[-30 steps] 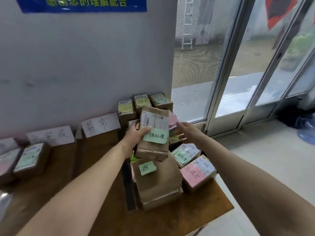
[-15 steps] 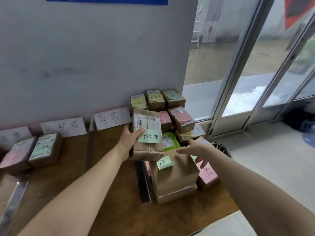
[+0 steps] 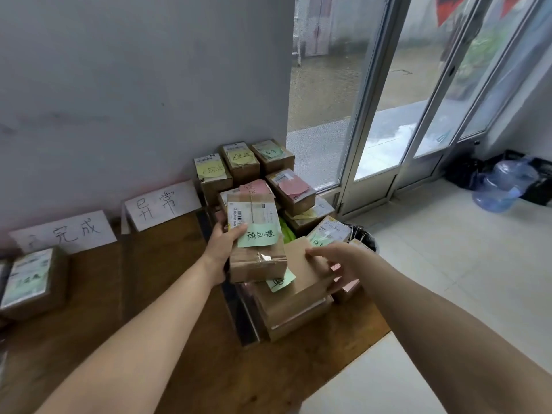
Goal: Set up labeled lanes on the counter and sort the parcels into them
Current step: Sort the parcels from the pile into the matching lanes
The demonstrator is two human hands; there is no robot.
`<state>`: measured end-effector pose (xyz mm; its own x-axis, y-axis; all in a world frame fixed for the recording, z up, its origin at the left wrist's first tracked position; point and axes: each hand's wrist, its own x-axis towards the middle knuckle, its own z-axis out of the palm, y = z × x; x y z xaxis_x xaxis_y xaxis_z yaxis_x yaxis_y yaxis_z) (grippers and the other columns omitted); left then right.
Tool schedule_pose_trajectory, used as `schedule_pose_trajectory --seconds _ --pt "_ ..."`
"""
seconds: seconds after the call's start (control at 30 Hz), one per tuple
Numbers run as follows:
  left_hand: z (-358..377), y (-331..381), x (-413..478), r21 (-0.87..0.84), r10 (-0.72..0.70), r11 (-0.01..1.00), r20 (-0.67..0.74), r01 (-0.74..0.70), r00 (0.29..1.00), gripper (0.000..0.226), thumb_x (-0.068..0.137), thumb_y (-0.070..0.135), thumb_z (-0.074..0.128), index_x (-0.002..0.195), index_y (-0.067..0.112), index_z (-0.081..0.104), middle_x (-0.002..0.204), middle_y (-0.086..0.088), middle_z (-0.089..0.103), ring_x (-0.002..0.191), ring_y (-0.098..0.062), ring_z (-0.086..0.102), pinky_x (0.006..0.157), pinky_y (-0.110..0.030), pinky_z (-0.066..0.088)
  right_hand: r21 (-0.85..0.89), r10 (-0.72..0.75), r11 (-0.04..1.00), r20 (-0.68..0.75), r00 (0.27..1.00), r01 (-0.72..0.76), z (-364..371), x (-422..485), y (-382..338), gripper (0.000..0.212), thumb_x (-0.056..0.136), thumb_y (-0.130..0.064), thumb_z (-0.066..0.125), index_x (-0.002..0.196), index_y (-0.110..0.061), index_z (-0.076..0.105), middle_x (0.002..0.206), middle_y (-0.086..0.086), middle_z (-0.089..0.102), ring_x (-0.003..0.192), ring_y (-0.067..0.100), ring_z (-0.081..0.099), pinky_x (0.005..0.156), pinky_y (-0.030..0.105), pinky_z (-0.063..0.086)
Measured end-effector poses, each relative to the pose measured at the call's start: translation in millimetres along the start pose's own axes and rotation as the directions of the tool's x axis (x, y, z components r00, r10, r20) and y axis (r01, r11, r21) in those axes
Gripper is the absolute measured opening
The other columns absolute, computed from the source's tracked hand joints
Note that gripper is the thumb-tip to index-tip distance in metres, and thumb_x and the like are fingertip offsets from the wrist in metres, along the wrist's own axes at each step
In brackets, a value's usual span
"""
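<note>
My left hand [image 3: 223, 245] grips a brown cardboard parcel [image 3: 255, 258] with a green sticky note, held above the pile. My right hand [image 3: 334, 259] rests on the top of a stack of brown boxes [image 3: 294, 306] that carries another green note; its fingers curl over the far edge of the top box. Behind the stack lie several small parcels [image 3: 291, 191] with yellow, green and pink notes. Two white handwritten lane labels [image 3: 162, 204] [image 3: 64, 233] lean against the wall on the wooden counter [image 3: 143, 294]. One labelled parcel [image 3: 33, 280] sits in the left lane.
A dark metal strip [image 3: 239, 312] lies on the counter left of the stack. The counter's right edge drops to a tiled floor. Glass doors [image 3: 388, 121] stand at the right, with a blue water jug [image 3: 503, 185] on the floor beyond.
My right hand has come down from behind the held parcel onto the top box of the stack. My left hand keeps hold of the parcel, which has shifted slightly right and lower.
</note>
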<state>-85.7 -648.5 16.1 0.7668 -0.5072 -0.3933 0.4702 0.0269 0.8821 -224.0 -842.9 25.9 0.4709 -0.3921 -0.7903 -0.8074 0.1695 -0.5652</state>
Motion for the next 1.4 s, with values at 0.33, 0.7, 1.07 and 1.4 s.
schedule_pose_trajectory --seconds 0.33,0.7,1.07,1.4 --pt "1 -14 -9 0.092 -0.087 0.993 0.101 0.077 0.991 0.021 0.093 0.022 0.059 0.111 0.024 0.049 0.098 -0.008 0.07 0.081 -0.022 0.068 0.066 -0.035 0.054 0.056 -0.33 0.937 -0.182 0.926 0.344 13 17 -14 0.023 0.09 -0.022 0.067 0.108 -0.01 0.058 0.126 0.016 0.057 0.114 0.029 0.056 0.101 0.048 0.048" --pt "8 -15 -4 0.115 -0.059 0.992 0.134 0.044 0.989 0.042 0.091 0.025 0.061 0.13 0.018 0.049 0.111 -0.014 0.07 0.097 -0.03 0.069 0.077 -0.04 0.056 0.001 -0.255 0.967 0.032 0.966 0.255 10 12 7 0.111 0.076 -0.003 0.076 0.15 -0.047 0.007 0.145 0.014 0.035 0.125 0.038 0.045 0.09 0.06 0.051" --pt "38 -3 -16 0.076 0.111 0.99 0.148 -0.123 0.983 0.065 0.087 0.022 0.068 0.142 0.022 0.033 0.118 -0.01 0.065 0.1 -0.026 0.068 0.079 -0.04 0.057 -0.068 -0.668 0.718 -0.346 0.658 0.693 15 -19 -17 0.044 0.096 -0.039 0.054 0.128 -0.008 0.058 0.12 0.007 0.063 0.109 0.021 0.059 0.094 0.04 0.05" --pt "66 6 -23 0.221 0.178 0.95 0.192 -0.219 0.965 0.048 0.101 0.045 0.027 0.138 0.02 0.043 0.13 -0.001 0.057 0.119 -0.019 0.055 0.088 -0.023 0.048 0.255 -0.568 0.771 -0.136 0.811 0.583 0 -22 -25 0.029 0.092 -0.025 0.065 0.117 -0.012 0.059 0.098 0.008 0.07 0.081 0.021 0.068 0.063 0.03 0.059"
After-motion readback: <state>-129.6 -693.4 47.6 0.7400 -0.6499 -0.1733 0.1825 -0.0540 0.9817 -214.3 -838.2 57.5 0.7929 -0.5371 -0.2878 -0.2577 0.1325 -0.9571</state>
